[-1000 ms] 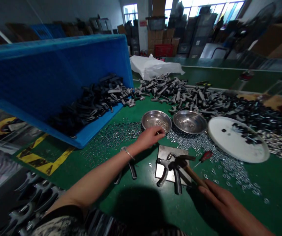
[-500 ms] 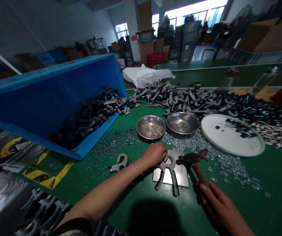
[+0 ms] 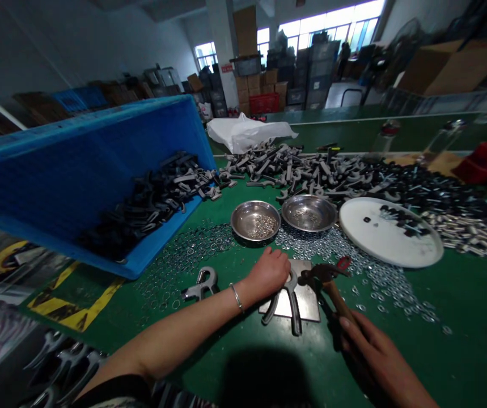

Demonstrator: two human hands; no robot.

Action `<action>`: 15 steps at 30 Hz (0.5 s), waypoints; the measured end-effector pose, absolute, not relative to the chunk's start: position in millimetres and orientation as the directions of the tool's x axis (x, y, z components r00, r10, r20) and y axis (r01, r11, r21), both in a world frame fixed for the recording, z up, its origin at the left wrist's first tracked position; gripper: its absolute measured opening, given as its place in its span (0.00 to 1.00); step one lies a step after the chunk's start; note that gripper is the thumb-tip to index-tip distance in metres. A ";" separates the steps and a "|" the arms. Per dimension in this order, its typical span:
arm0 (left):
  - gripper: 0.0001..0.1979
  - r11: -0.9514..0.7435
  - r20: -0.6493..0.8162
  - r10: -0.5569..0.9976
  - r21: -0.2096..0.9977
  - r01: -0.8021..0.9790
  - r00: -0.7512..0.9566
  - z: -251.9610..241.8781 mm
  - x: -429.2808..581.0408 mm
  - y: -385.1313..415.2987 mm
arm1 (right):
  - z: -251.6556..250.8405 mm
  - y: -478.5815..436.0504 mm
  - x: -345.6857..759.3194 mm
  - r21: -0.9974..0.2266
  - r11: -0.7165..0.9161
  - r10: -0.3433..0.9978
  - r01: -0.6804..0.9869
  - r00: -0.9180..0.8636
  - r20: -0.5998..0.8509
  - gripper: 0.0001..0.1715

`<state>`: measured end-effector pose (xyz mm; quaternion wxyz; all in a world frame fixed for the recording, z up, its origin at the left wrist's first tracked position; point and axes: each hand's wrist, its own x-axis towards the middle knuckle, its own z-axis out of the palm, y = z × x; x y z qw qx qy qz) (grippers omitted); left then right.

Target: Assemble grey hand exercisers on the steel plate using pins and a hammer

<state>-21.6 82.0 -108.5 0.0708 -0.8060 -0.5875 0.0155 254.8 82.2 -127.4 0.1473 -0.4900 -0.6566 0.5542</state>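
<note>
The left hand (image 3: pixel 269 275) is closed over a grey metal hand grip (image 3: pixel 295 311) on a square steel plate (image 3: pixel 309 300) at twelve o'clock. The right hand (image 3: pixel 379 362) clamps a wooden-handled hammer (image 3: pixel 340 300) at one o'clock.

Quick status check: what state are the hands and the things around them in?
Left hand: closed on grey metal grip.
Grey metal grip: lying on steel plate.
Right hand: gripping wooden-handled hammer.
Left steel bowl: holding washers.
Blue crate: tilted, holding dark parts.
</note>
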 end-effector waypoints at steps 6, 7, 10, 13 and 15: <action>0.11 -0.021 0.092 0.996 0.116 0.993 0.011 -95.4 -38.3 48.0 | -72.9 111.6 245.0 -0.758 0.290 0.762 0.584 -0.620 -0.186 0.24; 0.10 -0.050 0.080 0.996 0.137 0.989 0.040 -94.0 -40.6 41.0 | -65.0 116.3 238.9 -0.730 0.353 0.762 0.584 -0.633 -0.138 0.24; 0.08 -0.128 0.004 0.992 0.128 0.984 0.129 -94.7 -43.8 28.4 | -57.3 130.4 216.0 -0.600 0.504 0.727 0.621 -0.680 -0.092 0.20; 0.06 -0.159 -0.040 0.986 0.103 0.982 0.164 -99.5 -44.1 29.2 | -67.3 143.8 198.1 -0.489 0.584 0.624 0.648 -0.743 -0.240 0.17; 0.06 -0.159 -0.030 0.986 0.100 0.982 0.163 -103.2 -44.3 32.3 | -74.5 149.4 193.7 -0.518 0.583 0.589 0.626 -0.765 -0.261 0.18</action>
